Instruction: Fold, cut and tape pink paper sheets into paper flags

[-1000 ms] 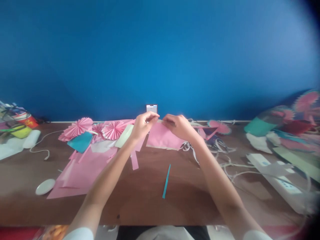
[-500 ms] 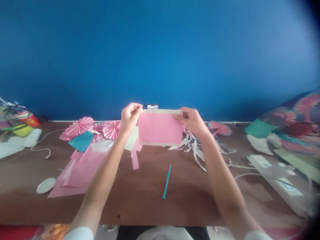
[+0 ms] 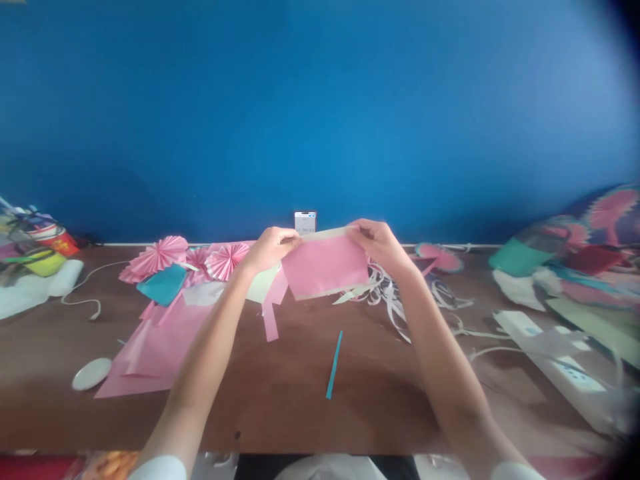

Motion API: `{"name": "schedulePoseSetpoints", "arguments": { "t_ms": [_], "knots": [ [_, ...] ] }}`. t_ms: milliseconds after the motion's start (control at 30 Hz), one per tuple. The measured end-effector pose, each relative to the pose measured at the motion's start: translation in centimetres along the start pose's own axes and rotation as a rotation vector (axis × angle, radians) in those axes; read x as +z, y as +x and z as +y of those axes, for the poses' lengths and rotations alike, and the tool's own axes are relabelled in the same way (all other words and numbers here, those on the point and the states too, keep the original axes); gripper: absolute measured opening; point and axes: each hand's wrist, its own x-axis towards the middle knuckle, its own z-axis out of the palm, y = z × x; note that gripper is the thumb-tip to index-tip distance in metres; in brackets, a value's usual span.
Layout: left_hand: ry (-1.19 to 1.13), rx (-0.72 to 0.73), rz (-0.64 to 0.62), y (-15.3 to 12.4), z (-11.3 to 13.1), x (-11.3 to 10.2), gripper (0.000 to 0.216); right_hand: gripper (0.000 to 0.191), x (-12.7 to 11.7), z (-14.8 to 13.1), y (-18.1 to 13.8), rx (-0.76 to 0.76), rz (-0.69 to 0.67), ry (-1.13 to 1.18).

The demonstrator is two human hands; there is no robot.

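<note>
Between my two hands hangs a pink sheet of paper (image 3: pixel 326 269) with pale strips along its top and bottom edges. My left hand (image 3: pixel 274 248) pinches its upper left corner, and my right hand (image 3: pixel 379 243) is closed on the upper right corner. The sheet is held up above the table and tilts, its left side a little lower. Behind it, a phone (image 3: pixel 305 221) stands against the blue wall, its lower part hidden. On the table below lies a thin teal paper strip (image 3: pixel 335 365).
Left are pink pleated paper fans (image 3: pixel 226 260), large pink sheets (image 3: pixel 165 353), a teal paper piece (image 3: pixel 163 285) and a white oval object (image 3: pixel 92 374). Right are curled white strips (image 3: pixel 395 307), a power strip (image 3: pixel 555 367) with cables and a pile of paper crafts (image 3: pixel 585 253).
The pink sheet has tilted, its left side dropping slightly. My left hand moved right and down, closer to my right hand, which shifted a little left. More of the phone shows.
</note>
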Motion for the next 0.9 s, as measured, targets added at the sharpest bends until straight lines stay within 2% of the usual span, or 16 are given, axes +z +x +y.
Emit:
{"name": "schedulePoseSetpoints", "arguments": {
  "t_ms": [200, 500, 667, 900],
  "knots": [
    [0.032, -0.016, -0.032, -0.1, -0.5, -0.3, 0.042, 0.033, -0.4, 0.5, 0.2, 0.034, 0.039, 0.036],
    [-0.045, 0.002, -0.17, -0.3, -0.4, -0.8, 0.039, 0.03, -0.6, 0.6, 0.3, 0.043, 0.117, 0.049],
    [-0.01, -0.017, -0.104, -0.2, -0.9, -0.5, 0.042, 0.03, -0.7, 0.9, 0.5, 0.061, 0.158, 0.063],
    [-0.064, -0.002, -0.098, -0.2, -0.8, -0.4, 0.045, 0.029, -0.5, 1.0, 0.6, 0.087, 0.209, 0.073]
  ]
}}
